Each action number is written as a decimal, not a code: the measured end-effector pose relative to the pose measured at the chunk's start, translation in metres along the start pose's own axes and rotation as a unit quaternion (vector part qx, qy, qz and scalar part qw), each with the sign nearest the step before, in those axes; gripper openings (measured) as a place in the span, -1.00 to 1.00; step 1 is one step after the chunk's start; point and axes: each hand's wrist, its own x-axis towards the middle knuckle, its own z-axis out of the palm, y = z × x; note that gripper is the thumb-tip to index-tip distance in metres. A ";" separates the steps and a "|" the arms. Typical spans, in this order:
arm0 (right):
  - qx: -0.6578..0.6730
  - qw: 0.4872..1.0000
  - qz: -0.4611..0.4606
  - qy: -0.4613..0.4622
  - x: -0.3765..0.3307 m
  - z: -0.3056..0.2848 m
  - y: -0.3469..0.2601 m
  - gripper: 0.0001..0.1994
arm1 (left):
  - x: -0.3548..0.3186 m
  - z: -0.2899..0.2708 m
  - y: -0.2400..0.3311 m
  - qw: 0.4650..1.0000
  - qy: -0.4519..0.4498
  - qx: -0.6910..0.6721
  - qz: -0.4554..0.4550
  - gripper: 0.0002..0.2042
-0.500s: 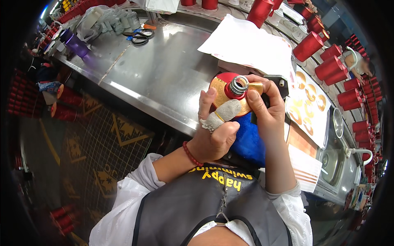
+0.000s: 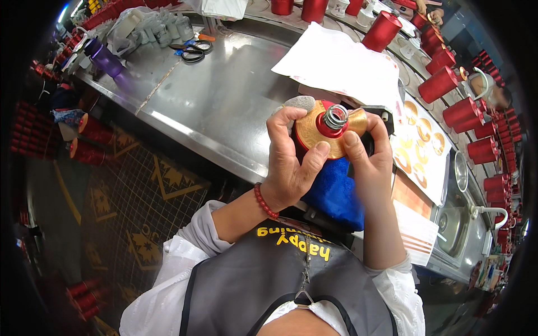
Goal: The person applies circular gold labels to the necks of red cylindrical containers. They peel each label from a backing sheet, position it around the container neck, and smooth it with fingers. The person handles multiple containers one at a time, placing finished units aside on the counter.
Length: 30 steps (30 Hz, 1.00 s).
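Note:
I hold a red cylinder with a metal valve top (image 2: pixel 334 119) upright in front of my chest, a round gold label (image 2: pixel 311 130) lying over its shoulder. My left hand (image 2: pixel 291 162) grips it from the left, thumb pressed on the gold label's lower edge, a grey pad on one fingertip. My right hand (image 2: pixel 367 154) grips it from the right, thumb beside the left thumb. A blue cloth (image 2: pixel 334 193) lies under the cylinder against my lap.
A steel worktable (image 2: pixel 224 101) runs ahead, with scissors (image 2: pixel 193 51), a purple bottle (image 2: pixel 106 60), white paper sheets (image 2: pixel 342 64) and a sheet of gold labels (image 2: pixel 420 145). Several red cylinders (image 2: pixel 448 84) line the right edge. A small sink (image 2: pixel 454 224) is at right.
Both thumbs have shifted onto the gold label's lower edge, and the label now lies flatter around the cylinder's neck. The cylinder stays in the same place.

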 end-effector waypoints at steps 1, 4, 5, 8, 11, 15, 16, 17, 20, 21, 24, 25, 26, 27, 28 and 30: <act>0.017 1.000 0.003 -0.010 0.011 -0.002 0.003 -0.80 | 0.007 -0.001 -0.005 1.000 0.003 0.027 0.016 -0.52; 0.029 0.999 -0.001 -0.037 0.025 -0.007 0.010 -0.80 | 0.015 -0.003 -0.015 0.995 0.008 0.087 0.047 -0.52; 0.035 0.999 0.000 -0.042 0.027 -0.010 0.011 -0.81 | 0.015 -0.002 -0.015 0.994 0.005 0.094 0.047 -0.52; 0.048 0.998 -0.005 -0.051 0.032 -0.013 0.015 -0.82 | 0.017 -0.002 -0.017 0.994 0.000 0.096 0.052 -0.52; 0.059 0.997 -0.020 -0.048 0.038 -0.013 0.021 -0.82 | 0.021 -0.003 -0.023 0.992 -0.001 0.114 0.060 -0.53; 0.052 0.997 -0.019 -0.044 0.046 -0.013 0.029 -0.80 | 0.030 -0.003 -0.025 0.999 -0.003 0.006 0.038 -0.55; 0.040 0.998 -0.020 -0.044 0.047 -0.013 0.029 -0.80 | 0.033 -0.005 -0.025 1.000 -0.003 0.001 0.029 -0.54; 0.039 0.998 -0.023 -0.043 0.048 -0.013 0.030 -0.80 | 0.036 -0.007 -0.026 1.000 -0.003 -0.004 0.020 -0.54; 0.036 0.998 -0.031 -0.043 0.044 -0.009 0.031 -0.79 | 0.031 -0.009 -0.025 0.999 -0.008 -0.033 -0.015 -0.53; 0.035 0.998 -0.033 -0.046 0.045 -0.009 0.030 -0.79 | 0.031 -0.010 -0.023 0.998 -0.012 -0.051 -0.028 -0.53; 0.027 0.998 -0.030 -0.046 0.045 -0.009 0.029 -0.79 | 0.032 -0.012 -0.021 0.996 -0.019 -0.077 -0.040 -0.51; 0.024 0.998 -0.027 -0.045 0.045 -0.009 0.029 -0.80 | 0.033 -0.012 -0.021 0.996 -0.021 -0.081 -0.039 -0.51; 0.024 0.998 -0.029 -0.043 0.045 -0.008 0.030 -0.79 | 0.034 -0.013 -0.022 0.995 -0.021 -0.091 -0.042 -0.51; 0.026 0.998 -0.031 -0.041 0.044 -0.008 0.031 -0.79 | 0.034 -0.014 -0.022 0.994 -0.021 -0.099 -0.045 -0.50; 0.028 0.998 -0.033 -0.040 0.043 -0.007 0.031 -0.79 | 0.034 -0.016 -0.023 0.993 -0.020 -0.108 -0.048 -0.50; -0.001 0.999 -0.033 -0.020 0.039 -0.003 0.030 -0.79 | 0.036 -0.019 -0.026 0.998 -0.034 -0.052 -0.022 -0.50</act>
